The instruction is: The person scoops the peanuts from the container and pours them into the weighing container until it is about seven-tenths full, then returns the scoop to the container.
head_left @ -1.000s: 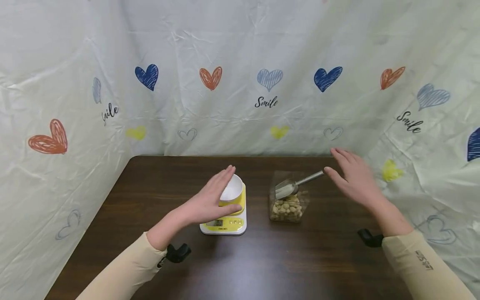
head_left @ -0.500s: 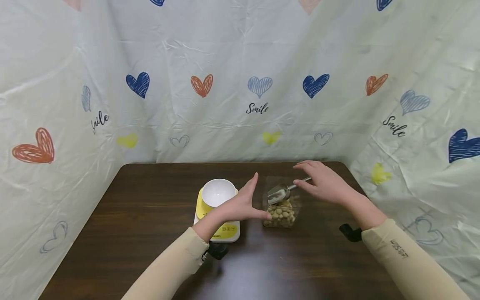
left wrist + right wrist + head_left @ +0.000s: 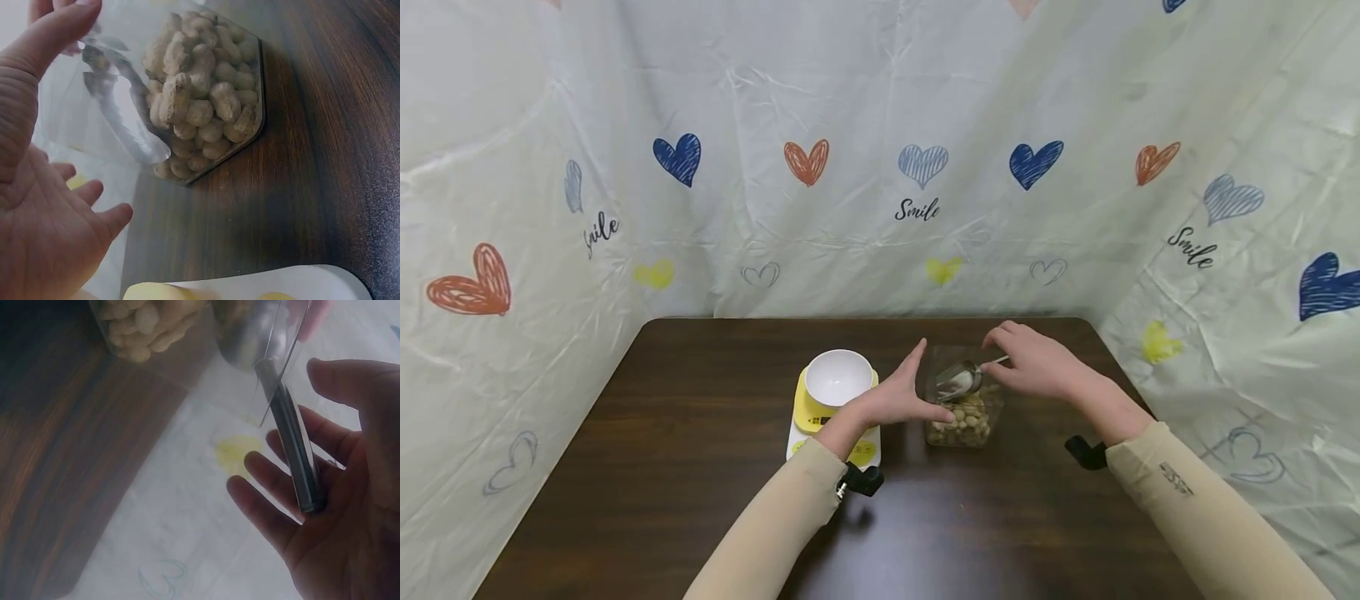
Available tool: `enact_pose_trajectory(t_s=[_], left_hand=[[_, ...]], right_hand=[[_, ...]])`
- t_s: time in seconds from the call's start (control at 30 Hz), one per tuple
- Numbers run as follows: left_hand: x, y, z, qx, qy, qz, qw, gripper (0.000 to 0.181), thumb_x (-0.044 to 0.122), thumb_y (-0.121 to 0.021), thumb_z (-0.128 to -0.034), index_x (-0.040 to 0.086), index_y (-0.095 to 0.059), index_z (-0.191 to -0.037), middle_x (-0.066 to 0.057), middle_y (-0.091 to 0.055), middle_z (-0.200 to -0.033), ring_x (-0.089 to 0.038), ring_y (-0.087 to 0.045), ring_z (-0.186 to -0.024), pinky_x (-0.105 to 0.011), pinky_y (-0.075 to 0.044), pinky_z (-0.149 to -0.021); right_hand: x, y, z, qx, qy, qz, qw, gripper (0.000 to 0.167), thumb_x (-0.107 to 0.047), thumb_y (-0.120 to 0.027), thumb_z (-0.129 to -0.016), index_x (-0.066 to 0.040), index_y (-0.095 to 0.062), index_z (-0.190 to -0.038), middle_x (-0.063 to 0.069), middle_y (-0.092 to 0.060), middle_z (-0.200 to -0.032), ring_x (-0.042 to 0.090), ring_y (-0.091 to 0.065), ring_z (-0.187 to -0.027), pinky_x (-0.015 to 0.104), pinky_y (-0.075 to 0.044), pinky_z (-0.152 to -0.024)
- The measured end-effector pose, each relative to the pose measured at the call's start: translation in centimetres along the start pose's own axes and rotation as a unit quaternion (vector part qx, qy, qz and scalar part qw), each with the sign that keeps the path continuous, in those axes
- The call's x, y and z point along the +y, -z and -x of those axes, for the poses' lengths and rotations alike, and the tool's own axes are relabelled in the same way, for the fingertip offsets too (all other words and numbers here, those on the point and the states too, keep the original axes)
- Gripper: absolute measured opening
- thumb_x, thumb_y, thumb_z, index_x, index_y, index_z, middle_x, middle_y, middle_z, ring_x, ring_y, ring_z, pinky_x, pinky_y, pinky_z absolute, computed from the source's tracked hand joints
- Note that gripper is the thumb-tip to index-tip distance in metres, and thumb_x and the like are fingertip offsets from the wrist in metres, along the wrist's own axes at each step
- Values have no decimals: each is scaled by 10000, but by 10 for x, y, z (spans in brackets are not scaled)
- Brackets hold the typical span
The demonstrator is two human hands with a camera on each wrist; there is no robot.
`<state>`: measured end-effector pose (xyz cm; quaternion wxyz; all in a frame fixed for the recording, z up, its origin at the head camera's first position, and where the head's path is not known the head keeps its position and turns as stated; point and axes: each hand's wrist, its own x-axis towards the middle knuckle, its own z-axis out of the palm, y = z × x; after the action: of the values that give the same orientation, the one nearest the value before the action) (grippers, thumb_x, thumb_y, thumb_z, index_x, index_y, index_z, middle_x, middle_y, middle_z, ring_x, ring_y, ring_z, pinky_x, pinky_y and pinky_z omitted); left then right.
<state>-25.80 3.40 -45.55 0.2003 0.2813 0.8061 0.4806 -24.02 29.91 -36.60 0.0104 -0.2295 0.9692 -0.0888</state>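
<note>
A white sheet with hearts hangs behind the dark wood counter (image 3: 625, 467). On it stands a clear, flaring box (image 3: 945, 358), its lower part filled with pale, rough-shelled peanuts (image 3: 200, 94). A shiny metal scoop (image 3: 961, 382) leans inside, its handle slanting out over the rim. The left hand (image 3: 898, 400), spread wide beside the box, holds nothing; contact is unclear. The right hand (image 3: 1036, 364) curves loosely round the handle, thumb apart, not gripping. The left arm partly hides the scale (image 3: 808, 410); the right wrist view is hazy.
</note>
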Motion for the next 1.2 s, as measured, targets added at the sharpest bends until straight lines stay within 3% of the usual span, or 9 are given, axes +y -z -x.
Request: enact_pose_trajectory(t_s=[0.2, 0.37, 0.67, 1.0, 1.2], left_hand=[[-2, 1, -3, -167, -248, 161, 9994, 1271, 468, -864, -809, 347, 93, -1637, 67, -1, -1711, -103, -82, -1536, -450, -234, -1198], [1, 3, -7, -153, -395, 226, 9988, 1247, 435, -856, -831, 356, 98, -1631, 18, -49, -1714, -161, -161, -1536, -463, -261, -1187], [-1, -1, -4, -103, -213, 141, 9996, 1243, 474, -840, -833, 373, 112, -1625, -21, -88, -1707, -204, -220, -1525, -476, -314, -1161], [-4, -3, 3, 3, -228, 43, 9997, 1189, 497, -810, -853, 405, 93, -1621, -30, -108, -1701, -203, -197, -1534, -498, -299, -1166], [1, -3, 4, 11, -229, 186, 9996, 1156, 494, -811, -853, 404, 39, -1630, 3, -77, -1704, -174, -137, -1547, -497, -268, -1182]], right_hand=[[-2, -1, -6, -108, 109, 193, 9997, 225, -286, -725, -971, -122, -708, -1124, 67, -599, -1121, 247, -579, -959, 465, -506, -789], [-1, 3, -10, -106, 304, 277, 9991, 124, -191, -759, -942, -123, -758, -1046, 55, -601, -1025, 249, -562, -914, 457, -491, -789], [-4, 14, -7, -177, 538, 548, 9969, 136, -152, -770, -933, -128, -788, -1066, 39, -649, -1023, 278, -546, -961, 465, -472, -835], [-8, 41, 2, 297, 746, 967, 9921, 175, -105, -761, -934, -144, -792, -1101, 49, -655, -1002, 265, -520, -914, 441, -466, -790], [-14, 42, 1, 738, 1162, 1542, 9784, 165, -50, -783, -897, -118, -802, -1046, 49, -615, -922, 275, -512, -869, 431, -487, -768]])
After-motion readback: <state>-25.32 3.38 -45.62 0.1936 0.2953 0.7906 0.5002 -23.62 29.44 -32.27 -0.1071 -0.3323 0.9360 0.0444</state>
